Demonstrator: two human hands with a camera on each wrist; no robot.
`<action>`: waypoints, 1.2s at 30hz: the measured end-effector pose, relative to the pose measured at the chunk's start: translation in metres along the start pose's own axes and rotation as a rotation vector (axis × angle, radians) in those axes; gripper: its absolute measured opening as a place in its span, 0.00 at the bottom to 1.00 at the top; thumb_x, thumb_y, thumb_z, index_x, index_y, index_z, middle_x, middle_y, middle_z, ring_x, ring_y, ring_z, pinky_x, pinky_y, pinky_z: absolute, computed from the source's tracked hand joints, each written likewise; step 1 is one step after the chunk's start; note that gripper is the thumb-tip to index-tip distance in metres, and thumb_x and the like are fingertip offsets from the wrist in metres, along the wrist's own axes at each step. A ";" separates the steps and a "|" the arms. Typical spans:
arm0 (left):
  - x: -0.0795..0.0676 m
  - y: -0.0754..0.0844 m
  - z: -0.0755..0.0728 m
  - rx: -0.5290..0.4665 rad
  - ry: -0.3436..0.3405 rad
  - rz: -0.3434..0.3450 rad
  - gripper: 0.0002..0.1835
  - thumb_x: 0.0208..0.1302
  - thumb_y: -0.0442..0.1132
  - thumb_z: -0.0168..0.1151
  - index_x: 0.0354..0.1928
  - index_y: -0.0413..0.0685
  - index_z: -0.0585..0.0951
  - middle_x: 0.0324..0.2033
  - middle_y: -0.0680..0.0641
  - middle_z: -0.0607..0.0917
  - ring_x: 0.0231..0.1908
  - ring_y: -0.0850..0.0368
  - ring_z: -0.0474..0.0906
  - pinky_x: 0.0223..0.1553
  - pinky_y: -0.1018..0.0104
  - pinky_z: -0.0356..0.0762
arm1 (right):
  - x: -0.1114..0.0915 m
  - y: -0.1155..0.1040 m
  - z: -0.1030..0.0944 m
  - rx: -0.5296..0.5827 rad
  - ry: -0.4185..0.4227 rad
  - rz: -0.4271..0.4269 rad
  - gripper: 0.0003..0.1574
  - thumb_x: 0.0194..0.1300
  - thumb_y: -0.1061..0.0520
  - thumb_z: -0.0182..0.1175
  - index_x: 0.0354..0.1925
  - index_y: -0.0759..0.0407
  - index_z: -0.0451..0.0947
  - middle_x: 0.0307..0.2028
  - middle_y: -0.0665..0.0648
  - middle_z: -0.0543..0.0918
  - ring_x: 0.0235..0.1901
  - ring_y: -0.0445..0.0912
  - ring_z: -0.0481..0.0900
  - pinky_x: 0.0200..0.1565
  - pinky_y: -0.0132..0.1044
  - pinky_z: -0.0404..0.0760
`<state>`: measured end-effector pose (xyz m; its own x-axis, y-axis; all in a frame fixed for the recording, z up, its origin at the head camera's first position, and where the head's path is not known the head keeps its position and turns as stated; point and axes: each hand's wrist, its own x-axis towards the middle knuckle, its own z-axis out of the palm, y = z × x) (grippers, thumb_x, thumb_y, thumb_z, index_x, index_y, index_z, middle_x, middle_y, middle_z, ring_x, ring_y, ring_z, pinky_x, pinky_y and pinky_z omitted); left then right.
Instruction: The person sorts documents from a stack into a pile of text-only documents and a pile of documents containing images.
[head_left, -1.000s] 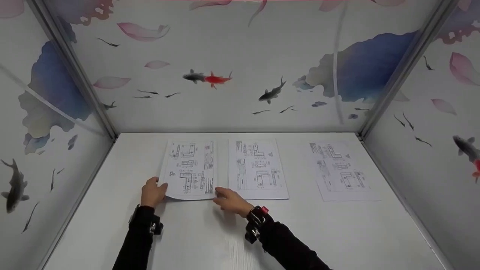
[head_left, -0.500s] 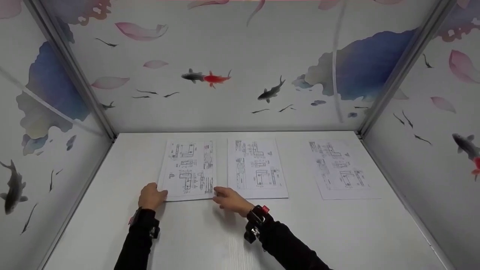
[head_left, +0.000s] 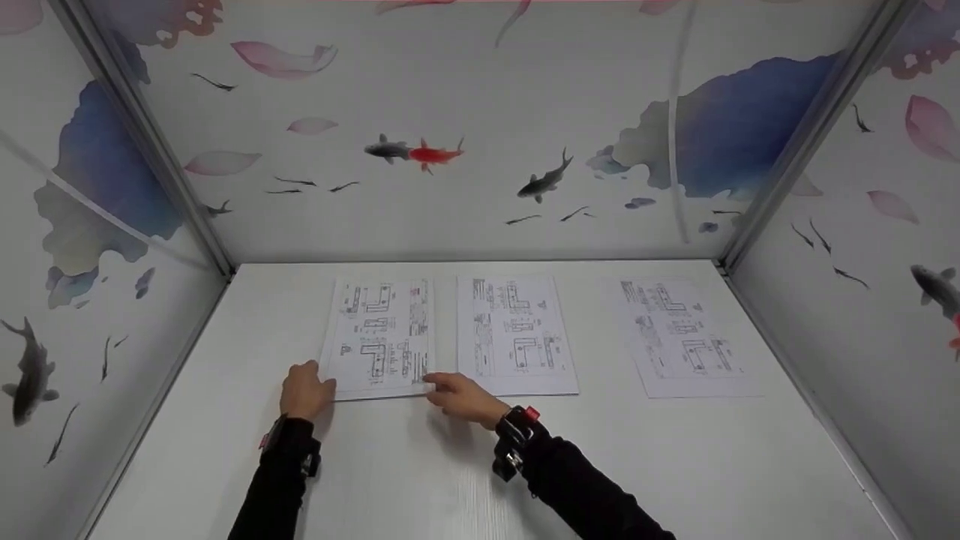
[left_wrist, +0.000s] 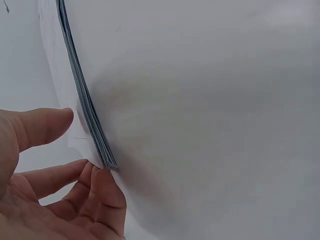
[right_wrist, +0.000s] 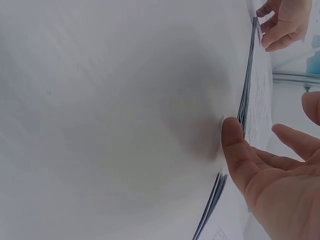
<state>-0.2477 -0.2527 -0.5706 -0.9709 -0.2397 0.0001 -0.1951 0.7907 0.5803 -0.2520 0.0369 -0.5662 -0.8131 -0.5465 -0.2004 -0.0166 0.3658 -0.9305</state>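
A stack of paper sheets (head_left: pixel 375 337) printed with technical drawings lies at the left of the white table. My left hand (head_left: pixel 306 391) is at its near left corner. In the left wrist view, bent fingers of the left hand (left_wrist: pixel 60 195) touch the corner of the layered edges, while the thumb stands apart above the top sheet. At the near right corner is my right hand (head_left: pixel 466 401), fingers loosely extended. Its index fingertip overlaps the stack's corner in the head view. From the right wrist view, the right hand (right_wrist: pixel 280 185) has nothing between thumb and fingers.
Just right of the first stack lies a second stack of printed drawings (head_left: pixel 517 337). Farther right is a thin printed sheet (head_left: pixel 682 341). White panels (head_left: pixel 480 217) with painted fish and petals enclose the table (head_left: pixel 420 480) at the back and both sides.
The raised near left corner of the left stack has come down flat. My left hand has moved slightly toward me and lower; the right hand has barely moved.
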 end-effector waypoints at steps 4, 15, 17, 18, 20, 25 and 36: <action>0.002 -0.002 0.000 -0.020 -0.002 0.005 0.23 0.63 0.31 0.55 0.57 0.20 0.71 0.49 0.22 0.78 0.52 0.28 0.76 0.52 0.39 0.73 | -0.001 0.002 -0.003 0.019 -0.015 -0.035 0.28 0.72 0.60 0.53 0.68 0.64 0.67 0.63 0.66 0.73 0.53 0.54 0.77 0.53 0.46 0.80; -0.001 0.002 -0.001 -0.086 -0.005 -0.034 0.24 0.66 0.36 0.53 0.61 0.26 0.70 0.49 0.26 0.80 0.50 0.32 0.78 0.49 0.41 0.74 | -0.008 0.007 -0.009 0.056 -0.027 -0.063 0.28 0.71 0.61 0.53 0.68 0.63 0.67 0.67 0.65 0.68 0.60 0.57 0.73 0.55 0.48 0.80; -0.003 0.003 -0.001 -0.067 0.003 -0.038 0.24 0.66 0.37 0.53 0.60 0.27 0.71 0.49 0.26 0.80 0.50 0.32 0.78 0.48 0.41 0.75 | -0.011 0.008 -0.011 0.033 -0.011 -0.075 0.27 0.71 0.60 0.53 0.67 0.63 0.68 0.68 0.64 0.67 0.64 0.59 0.71 0.54 0.46 0.80; -0.005 0.004 -0.001 -0.053 0.010 -0.040 0.24 0.66 0.37 0.53 0.60 0.27 0.71 0.49 0.26 0.80 0.50 0.32 0.78 0.47 0.42 0.75 | -0.013 0.009 -0.013 0.017 0.003 -0.084 0.27 0.71 0.60 0.53 0.66 0.63 0.69 0.68 0.64 0.68 0.65 0.59 0.70 0.54 0.46 0.81; -0.008 0.006 0.000 -0.010 0.016 -0.042 0.24 0.66 0.37 0.54 0.60 0.28 0.71 0.49 0.26 0.79 0.49 0.31 0.77 0.46 0.41 0.76 | -0.016 0.011 -0.018 -0.010 0.041 -0.111 0.25 0.71 0.60 0.53 0.65 0.64 0.71 0.67 0.63 0.70 0.66 0.59 0.69 0.52 0.45 0.82; -0.014 0.016 0.005 0.111 0.025 -0.022 0.25 0.65 0.33 0.55 0.62 0.28 0.71 0.50 0.24 0.77 0.50 0.28 0.76 0.45 0.37 0.76 | -0.022 0.017 -0.039 -0.027 0.155 -0.173 0.22 0.72 0.63 0.53 0.62 0.69 0.71 0.62 0.68 0.75 0.63 0.62 0.73 0.51 0.44 0.82; -0.016 0.046 0.014 0.139 0.049 0.051 0.22 0.65 0.35 0.59 0.60 0.32 0.76 0.54 0.29 0.77 0.60 0.31 0.69 0.53 0.36 0.70 | -0.035 0.037 -0.097 -0.240 0.401 -0.145 0.15 0.69 0.63 0.56 0.52 0.66 0.80 0.52 0.64 0.83 0.57 0.57 0.79 0.59 0.51 0.75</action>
<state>-0.2434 -0.2050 -0.5556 -0.9728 -0.2213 0.0687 -0.1659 0.8721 0.4603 -0.2803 0.1427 -0.5643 -0.9518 -0.2886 0.1035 -0.2413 0.4970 -0.8336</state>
